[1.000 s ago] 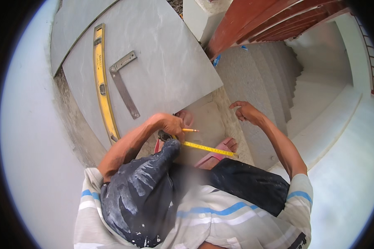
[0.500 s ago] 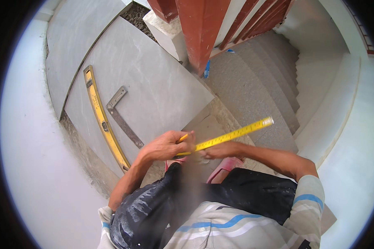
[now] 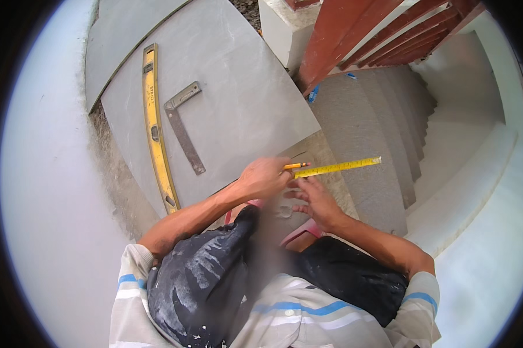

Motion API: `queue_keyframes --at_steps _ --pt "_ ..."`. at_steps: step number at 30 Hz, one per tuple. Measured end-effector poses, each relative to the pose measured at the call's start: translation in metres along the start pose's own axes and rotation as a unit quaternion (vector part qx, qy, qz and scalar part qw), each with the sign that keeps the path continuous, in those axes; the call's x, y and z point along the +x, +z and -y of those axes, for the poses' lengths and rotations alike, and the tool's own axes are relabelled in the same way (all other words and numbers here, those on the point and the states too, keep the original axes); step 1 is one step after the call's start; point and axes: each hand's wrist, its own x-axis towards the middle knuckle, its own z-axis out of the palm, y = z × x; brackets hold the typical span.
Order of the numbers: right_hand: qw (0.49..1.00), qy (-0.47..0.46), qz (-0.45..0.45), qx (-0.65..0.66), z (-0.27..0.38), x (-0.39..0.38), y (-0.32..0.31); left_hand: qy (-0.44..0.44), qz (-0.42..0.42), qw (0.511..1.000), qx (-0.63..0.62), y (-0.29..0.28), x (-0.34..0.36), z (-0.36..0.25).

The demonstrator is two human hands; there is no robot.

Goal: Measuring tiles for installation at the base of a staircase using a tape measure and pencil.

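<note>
My left hand [image 3: 266, 177] is closed, with a yellow pencil [image 3: 296, 166] sticking out between its fingers. From the same hand the yellow blade of a tape measure [image 3: 340, 166] runs out to the right, its metal end over the stair side. The tape's case is hidden. Just below the blade, my right hand [image 3: 320, 204] has its fingers apart and bent, their tips close to the left hand; I see nothing held in it. A try square [image 3: 183, 130] and a yellow spirit level [image 3: 152, 124] lie on the large grey tile to the left.
The grey tile [image 3: 238, 87] ends beside a bare concrete strip [image 3: 316, 148]. Curved stairs [image 3: 366, 133] drop away on the right. A red post [image 3: 337, 40] and railing stand at the far side. White walls [image 3: 53, 174] rise left and right. My pink footwear [image 3: 299, 233] is below my hands.
My right hand has come away from beneath the tape blade and its fingers have spread. The left hand still grips pencil and tape. The whole view has shifted, moving the tools rightward and up.
</note>
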Motion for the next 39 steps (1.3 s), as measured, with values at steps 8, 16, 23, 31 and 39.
queue_keyframes --at_steps 8,16,23,31,39 --pt "0.996 -0.067 -0.061 -0.025 0.004 -0.007 -0.008 0.086 -0.008 0.995 -0.048 0.003 -0.014 -0.002" --pt "0.984 -0.111 -0.07 -0.122 0.042 -0.045 0.013 0.203 0.037 0.953 -0.221 -0.017 -0.043 -0.004" --pt "0.904 -0.098 0.044 -0.415 0.072 -0.076 0.009 -0.022 -0.01 0.966 -0.256 -0.057 -0.037 0.055" --pt "0.911 -0.067 -0.038 -0.405 0.038 -0.074 0.022 0.006 -0.21 0.973 0.094 -0.039 -0.009 0.101" --pt "0.952 -0.045 -0.114 -0.282 0.018 -0.048 0.008 -0.073 -0.143 0.981 0.108 -0.038 0.011 0.073"
